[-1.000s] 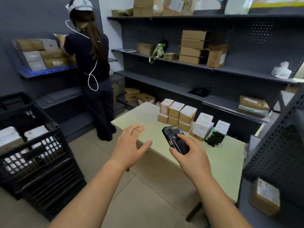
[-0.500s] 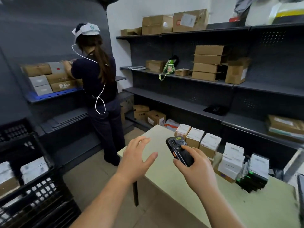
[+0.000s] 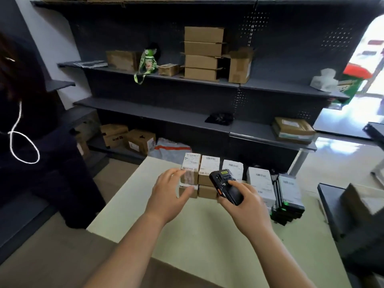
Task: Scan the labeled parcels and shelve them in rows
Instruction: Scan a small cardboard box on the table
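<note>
The left hand (image 3: 168, 193) has reached the end box (image 3: 191, 163) (grip wide, mid-frame); the right hand (image 3: 247, 210) holds the scanner (image 3: 223, 180).

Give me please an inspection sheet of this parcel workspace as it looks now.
Surface: pale green table.
Job's things: labelled parcels stacked in two layers at the far edge; scanner held in front of them.
Clutter: black stack with a green light, right of the parcels.
Hands: left hand open at the leftmost parcel, contact unclear; right hand holds the scanner.
Cables: white cable on another person, left.
Surroundings: dark shelves with cardboard boxes.
</note>
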Tool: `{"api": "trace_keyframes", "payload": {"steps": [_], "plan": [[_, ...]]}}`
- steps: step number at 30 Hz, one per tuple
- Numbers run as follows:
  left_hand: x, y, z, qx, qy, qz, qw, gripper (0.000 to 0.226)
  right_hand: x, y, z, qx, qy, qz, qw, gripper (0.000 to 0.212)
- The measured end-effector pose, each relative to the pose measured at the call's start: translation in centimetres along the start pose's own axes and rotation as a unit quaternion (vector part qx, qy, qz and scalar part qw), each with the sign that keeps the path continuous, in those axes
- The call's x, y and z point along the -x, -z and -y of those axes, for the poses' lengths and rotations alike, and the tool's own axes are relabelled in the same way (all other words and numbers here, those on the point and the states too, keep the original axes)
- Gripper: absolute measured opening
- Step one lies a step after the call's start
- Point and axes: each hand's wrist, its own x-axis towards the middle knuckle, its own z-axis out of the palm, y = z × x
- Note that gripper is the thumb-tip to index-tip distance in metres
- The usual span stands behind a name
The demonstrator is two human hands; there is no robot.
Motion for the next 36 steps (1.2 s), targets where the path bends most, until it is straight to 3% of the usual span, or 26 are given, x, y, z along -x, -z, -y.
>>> {"api": "trace_keyframes", "payload": {"steps": [16,24,30,36], "plan": [[-15.0,-12.1,4.2,-0.025,0.082,0.040,0.995,0.056,-16.1,-5.2,-7.2,-0.015,-0.038,0.032,0.999,0.055],[-18.3,-16.5,6.6,-0.097,0.117,0.059,0.987,0.059,-18.8,-7.1,-7.7,0.005,-0.064,0.049,0.997,0.054],[-20.6,-18.0,7.4,-0.146,0.142,0.123,0.971,0.062,-19.5,-7.3,-7.5,0.010,-0.087,0.043,0.995,0.053],[-20.8,-17.2,7.7,-0.094,0.156,0.114,0.977,0.057,-19.7,-7.9,-7.3,0.020,-0.088,0.047,0.995,0.051]]}}
